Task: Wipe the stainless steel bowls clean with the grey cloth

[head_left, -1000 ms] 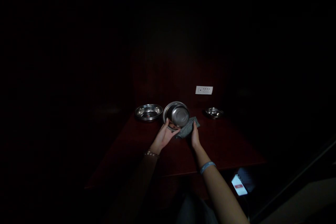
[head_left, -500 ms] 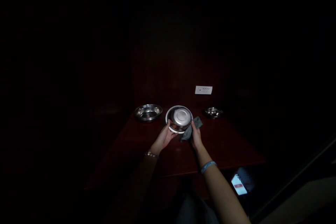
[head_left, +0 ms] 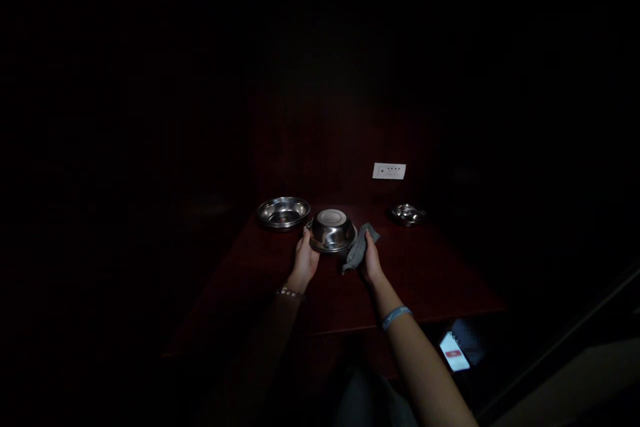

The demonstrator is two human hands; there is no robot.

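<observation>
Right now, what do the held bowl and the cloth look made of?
Bowl: likely stainless steel, polished; bright, mirror-like highlights on its side.
Cloth: some grey textile, matte; soft folds, no shine. Fibre type can't be told.

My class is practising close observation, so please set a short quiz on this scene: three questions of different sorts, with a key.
1. True or false: the bowl in the left hand is upside down.
2. Multiple choice: what holds the cloth? a) left hand b) right hand c) both hands
3. Fill in the blank: the wall socket is ____ in colour.

Key: 1 true; 2 b; 3 white.
</observation>
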